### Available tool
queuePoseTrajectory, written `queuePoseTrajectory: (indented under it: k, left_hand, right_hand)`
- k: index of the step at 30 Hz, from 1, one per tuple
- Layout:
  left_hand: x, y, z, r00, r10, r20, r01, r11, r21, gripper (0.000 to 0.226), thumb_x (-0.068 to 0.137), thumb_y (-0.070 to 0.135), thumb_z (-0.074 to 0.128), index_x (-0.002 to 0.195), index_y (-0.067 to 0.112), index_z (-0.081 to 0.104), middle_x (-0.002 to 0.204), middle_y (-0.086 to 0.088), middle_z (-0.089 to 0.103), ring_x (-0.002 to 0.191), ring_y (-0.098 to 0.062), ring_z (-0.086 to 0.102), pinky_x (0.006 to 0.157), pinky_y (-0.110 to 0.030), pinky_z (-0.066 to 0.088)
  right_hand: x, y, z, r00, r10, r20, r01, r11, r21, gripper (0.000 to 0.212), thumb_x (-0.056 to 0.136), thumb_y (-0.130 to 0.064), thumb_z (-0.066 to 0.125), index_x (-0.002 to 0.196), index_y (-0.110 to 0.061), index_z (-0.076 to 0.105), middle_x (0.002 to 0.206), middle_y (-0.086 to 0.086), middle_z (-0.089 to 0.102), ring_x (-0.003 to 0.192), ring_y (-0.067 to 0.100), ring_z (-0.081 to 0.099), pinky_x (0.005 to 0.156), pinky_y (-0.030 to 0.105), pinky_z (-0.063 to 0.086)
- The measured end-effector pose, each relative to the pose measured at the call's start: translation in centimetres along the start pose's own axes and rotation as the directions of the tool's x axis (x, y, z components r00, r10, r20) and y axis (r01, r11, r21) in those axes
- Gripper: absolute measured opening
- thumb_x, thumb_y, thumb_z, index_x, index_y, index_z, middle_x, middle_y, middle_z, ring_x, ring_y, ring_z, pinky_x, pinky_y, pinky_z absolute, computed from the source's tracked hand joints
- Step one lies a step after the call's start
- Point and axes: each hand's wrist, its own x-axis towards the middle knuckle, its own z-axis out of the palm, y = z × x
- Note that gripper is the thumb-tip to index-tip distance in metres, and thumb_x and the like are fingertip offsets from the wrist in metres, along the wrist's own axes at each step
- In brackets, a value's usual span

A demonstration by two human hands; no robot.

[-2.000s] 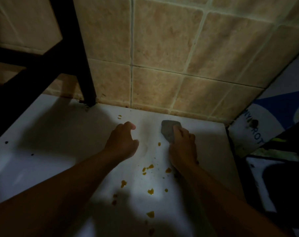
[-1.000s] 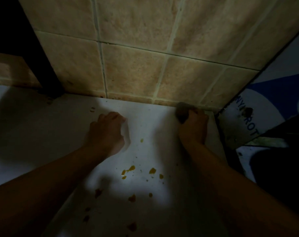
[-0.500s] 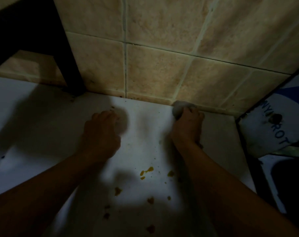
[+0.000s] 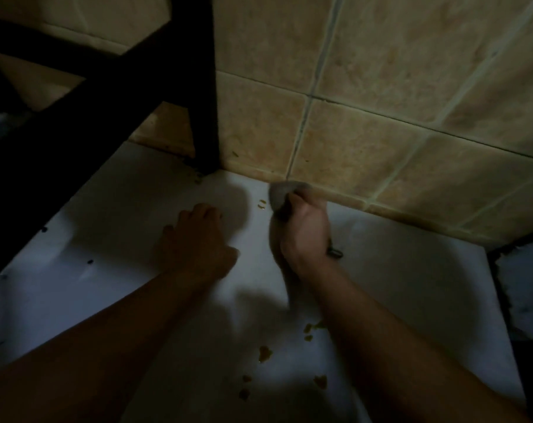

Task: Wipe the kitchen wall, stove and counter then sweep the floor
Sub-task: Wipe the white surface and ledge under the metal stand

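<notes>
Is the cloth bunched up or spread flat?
Bunched: the right hand grips the cloth in a wad, pressed where counter meets wall.

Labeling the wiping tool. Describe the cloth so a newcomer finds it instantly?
Follow the white counter back to the tan tiled wall. There the right hand grips a bunched grey cloth. It is the only grey thing; the bits nearer the camera are yellow.

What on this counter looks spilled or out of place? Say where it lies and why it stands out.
Orange-yellow crumbs lie scattered on the white counter, near the right forearm, with one bit left of the grey cloth that the right hand grips. Small dark specks dot the counter's left side.
</notes>
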Motion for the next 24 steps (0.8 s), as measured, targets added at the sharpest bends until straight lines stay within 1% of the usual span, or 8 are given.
queuePoseTrajectory:
  k: [2, 4, 9, 11, 14, 18, 20, 24]
  left_hand:
    - [0.2, 0.1, 0.1, 1.0, -0.019, 0.019, 0.019, 1.0, 0.0, 0.08, 0.08, 0.043, 0.066, 0.145, 0.022, 0.024, 0.151, 0.0, 0.022, 0.135, -0.027, 0.026, 0.107, -0.045, 0.028]
    - [0.2, 0.2, 0.3, 0.999, -0.032, 0.018, 0.032, 0.999, 0.004, 0.081, 0.081, 0.044, 0.064, 0.146, 0.024, 0.021, 0.152, 0.001, 0.02, 0.136, -0.026, 0.025, 0.106, -0.045, 0.029]
    - [-0.3, 0.4, 0.8, 0.998, -0.051, -0.028, 0.05, 0.998, -0.036, 0.078, 0.083, 0.039, 0.063, 0.146, 0.021, 0.02, 0.151, 0.001, 0.022, 0.135, -0.025, 0.026, 0.105, -0.042, 0.03]
    - [-0.3, 0.3, 0.8, 0.997, -0.062, -0.046, 0.058, 0.996, -0.068, 0.08, 0.082, 0.041, 0.065, 0.146, 0.022, 0.02, 0.151, 0.002, 0.021, 0.136, -0.023, 0.025, 0.106, -0.04, 0.028]
    - [-0.5, -0.1, 0.6, 0.994, -0.097, -0.057, 0.089, 0.988, -0.123, 0.085, 0.081, 0.042, 0.068, 0.147, 0.02, 0.019, 0.152, 0.0, 0.02, 0.138, -0.023, 0.024, 0.109, -0.038, 0.024]
    - [-0.6, -1.2, 0.4, 0.979, -0.176, -0.1, 0.163, 0.979, -0.124, 0.082, 0.082, 0.035, 0.068, 0.146, 0.017, 0.021, 0.151, -0.004, 0.023, 0.137, -0.025, 0.023, 0.11, -0.038, 0.022]
    - [-0.6, -1.9, 0.3, 0.971, -0.214, -0.11, 0.197, 0.97, -0.144, 0.077, 0.084, 0.031, 0.066, 0.146, 0.017, 0.022, 0.15, -0.005, 0.025, 0.137, -0.026, 0.023, 0.11, -0.038, 0.021]
    - [-1.2, -2.8, 0.3, 0.959, -0.253, -0.131, 0.234, 0.962, -0.144, 0.072, 0.085, 0.028, 0.065, 0.145, 0.017, 0.025, 0.149, -0.005, 0.029, 0.136, -0.026, 0.026, 0.109, -0.038, 0.024]
  right_hand:
    - [0.0, -2.0, 1.1, 0.988, -0.131, 0.077, 0.127, 0.991, 0.05, 0.021, 0.084, -0.003, 0.054, 0.098, -0.008, 0.068, 0.113, 0.01, 0.062, 0.104, 0.028, 0.053, 0.086, 0.039, 0.047]
    - [0.4, -1.8, 1.1, 0.978, -0.184, 0.101, 0.177, 0.981, 0.075, 0.024, 0.084, -0.003, 0.054, 0.102, -0.009, 0.069, 0.114, 0.01, 0.063, 0.105, 0.027, 0.054, 0.088, 0.036, 0.048]
    - [2.0, -1.1, 1.7, 0.999, -0.025, 0.028, 0.024, 1.0, 0.018, 0.028, 0.088, -0.005, 0.052, 0.112, -0.005, 0.066, 0.125, 0.013, 0.059, 0.113, 0.029, 0.052, 0.095, 0.039, 0.046]
    - [1.5, -2.5, 2.2, 0.987, -0.144, 0.076, 0.14, 0.989, 0.056, 0.029, 0.086, -0.003, 0.054, 0.111, -0.004, 0.066, 0.124, 0.014, 0.059, 0.112, 0.03, 0.053, 0.095, 0.037, 0.046]
    - [1.4, -3.4, 2.6, 0.908, -0.375, 0.186, 0.362, 0.927, 0.098, 0.037, 0.08, 0.002, 0.06, 0.115, -0.007, 0.066, 0.125, 0.011, 0.059, 0.113, 0.028, 0.053, 0.093, 0.032, 0.045]
    - [4.2, -4.5, 3.5, 0.927, -0.318, 0.2, 0.315, 0.948, 0.047, 0.043, 0.084, -0.002, 0.058, 0.126, -0.011, 0.059, 0.133, 0.009, 0.052, 0.12, 0.026, 0.047, 0.098, 0.031, 0.039]
    - [4.1, -5.1, 3.9, 0.917, -0.35, 0.191, 0.344, 0.937, 0.067, 0.044, 0.082, 0.0, 0.059, 0.126, -0.009, 0.06, 0.13, 0.01, 0.055, 0.116, 0.029, 0.048, 0.094, 0.032, 0.04]
    - [1.1, -4.1, 2.8, 0.813, -0.518, 0.267, 0.462, 0.852, 0.246, 0.052, 0.075, 0.01, 0.056, 0.123, -0.01, 0.062, 0.123, 0.012, 0.061, 0.111, 0.03, 0.055, 0.094, 0.036, 0.047]
